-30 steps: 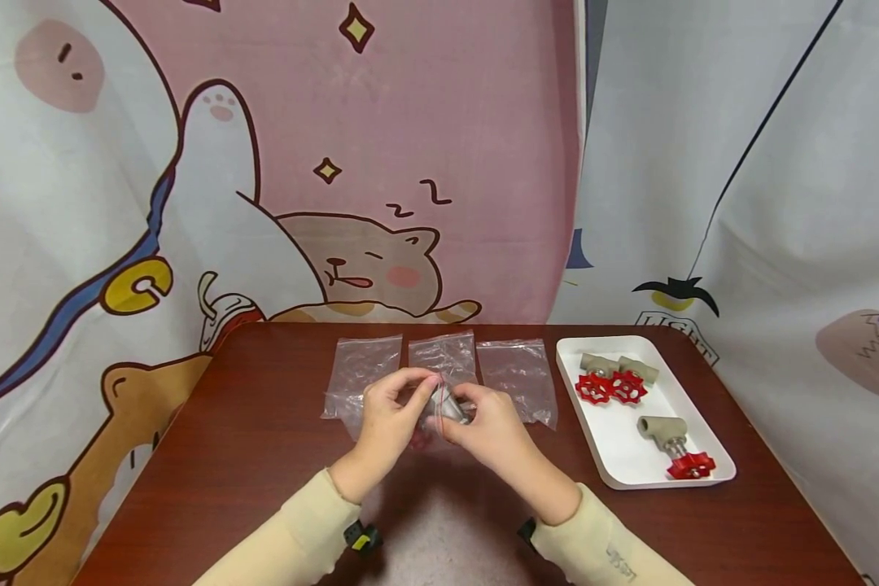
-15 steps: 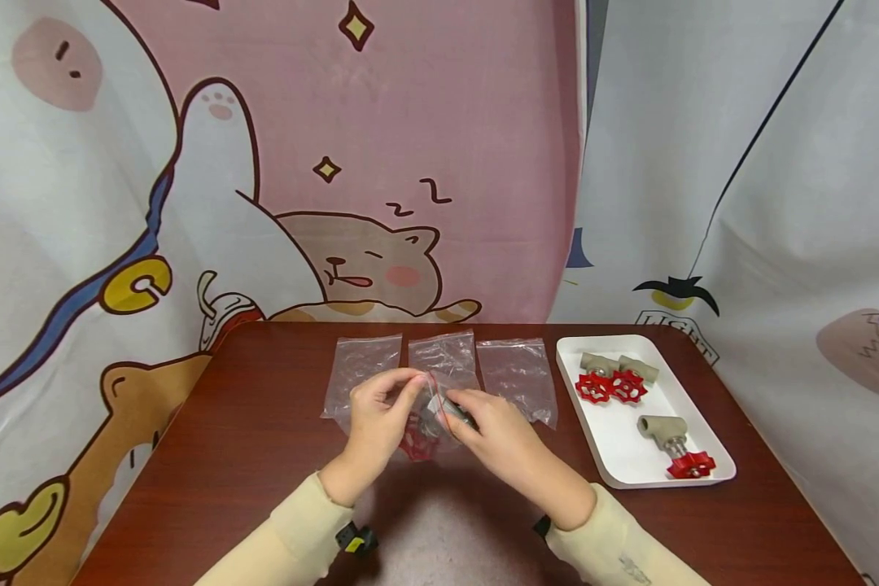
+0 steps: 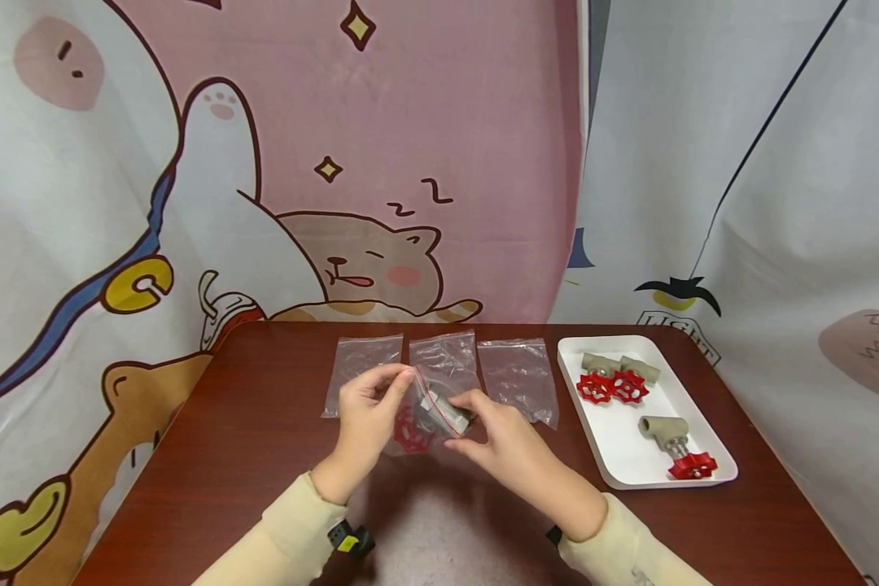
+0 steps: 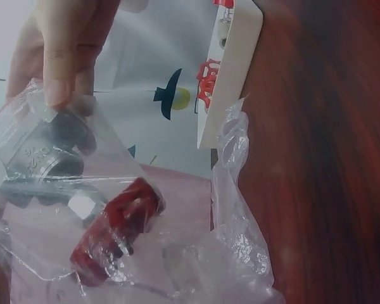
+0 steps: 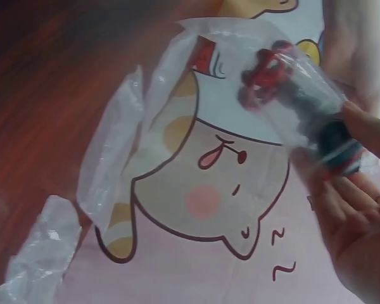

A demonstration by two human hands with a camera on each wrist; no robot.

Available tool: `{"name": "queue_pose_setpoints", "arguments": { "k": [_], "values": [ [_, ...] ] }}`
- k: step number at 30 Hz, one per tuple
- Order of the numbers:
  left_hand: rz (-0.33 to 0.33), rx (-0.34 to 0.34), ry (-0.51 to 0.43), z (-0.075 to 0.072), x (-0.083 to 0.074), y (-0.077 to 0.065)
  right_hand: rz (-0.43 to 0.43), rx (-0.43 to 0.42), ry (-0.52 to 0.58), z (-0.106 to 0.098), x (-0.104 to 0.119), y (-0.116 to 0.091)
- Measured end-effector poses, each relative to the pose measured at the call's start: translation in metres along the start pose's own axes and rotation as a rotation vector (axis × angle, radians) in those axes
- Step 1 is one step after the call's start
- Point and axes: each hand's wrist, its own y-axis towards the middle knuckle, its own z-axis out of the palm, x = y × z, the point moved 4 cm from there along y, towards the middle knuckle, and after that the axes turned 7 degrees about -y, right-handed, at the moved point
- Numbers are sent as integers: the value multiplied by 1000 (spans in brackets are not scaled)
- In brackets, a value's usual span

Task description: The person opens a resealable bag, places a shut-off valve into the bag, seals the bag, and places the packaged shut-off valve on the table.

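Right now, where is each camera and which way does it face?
Head: on the person's head, facing forward and down at the table; left hand, right hand and sleeves show.
Left wrist: on that wrist, facing the bagged valve; it shows the right hand and an edge of the left.
Right wrist: on that wrist, facing the bagged valve and cartoon cat; both hands show.
Head and left wrist share the white tray.

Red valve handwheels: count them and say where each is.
4. In the white tray: left handwheel and right handwheel, side by side in the far half; third handwheel, by the near-right corner. Fourth handwheel: inside the clear zip bag the left hand pinches. None seems hidden.
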Motion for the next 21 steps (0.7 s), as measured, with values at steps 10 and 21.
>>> {"name": "queue_pose_setpoints", "arguments": {
  "k": [10, 21],
  "values": [
    [-5, -12, -115, -2, 15, 0, -143, -240, 84, -4, -9, -8],
    [-114, -13, -85, -6, 24, -5, -97, -196, 204, -3, -16, -8]
  ]
}}
